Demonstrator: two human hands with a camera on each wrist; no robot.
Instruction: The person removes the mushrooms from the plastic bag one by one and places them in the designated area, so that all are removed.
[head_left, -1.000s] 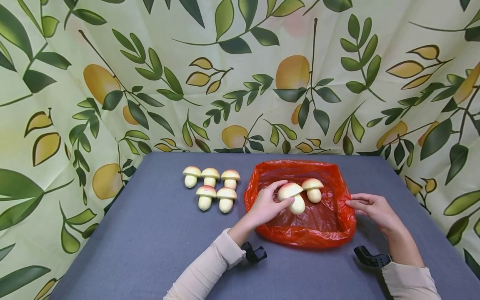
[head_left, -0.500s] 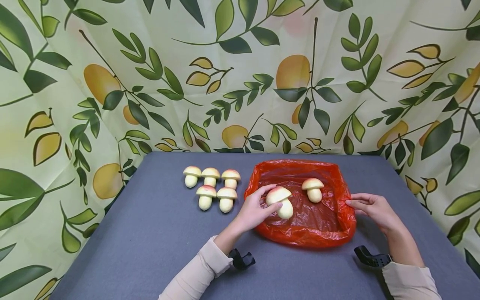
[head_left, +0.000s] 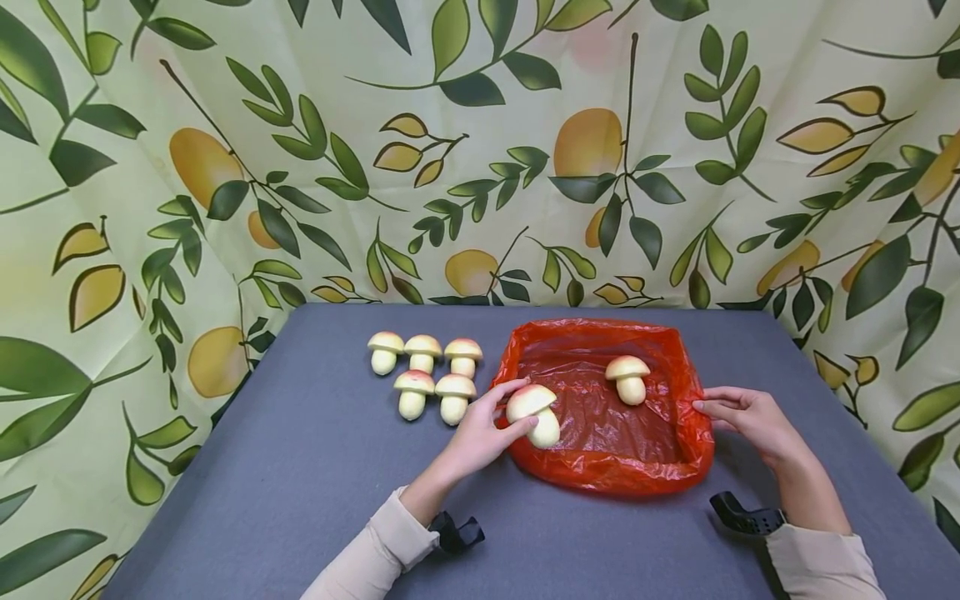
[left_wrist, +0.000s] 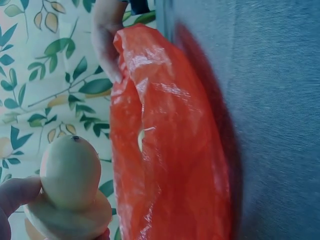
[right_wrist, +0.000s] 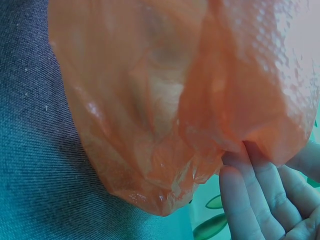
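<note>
My left hand pinches a toy mushroom by its cap and stem, above the left rim of a red plastic bag. In the left wrist view the mushroom appears stem up, the thumb against it, beside the bag's outer wall. Another mushroom lies inside the bag, toward its right. At the bag's right rim my right hand pinches the plastic between thumb and fingers. The right wrist view shows these fingers partly behind the thin film.
Several more mushrooms lie in two rows on the grey table, left of the bag. A leaf-and-fruit patterned cloth hangs behind the table and along its sides. Both wrists wear black straps.
My left hand has moved left and toward me with its mushroom, from over the bag's middle to its left rim. My right hand keeps its place on the bag.
</note>
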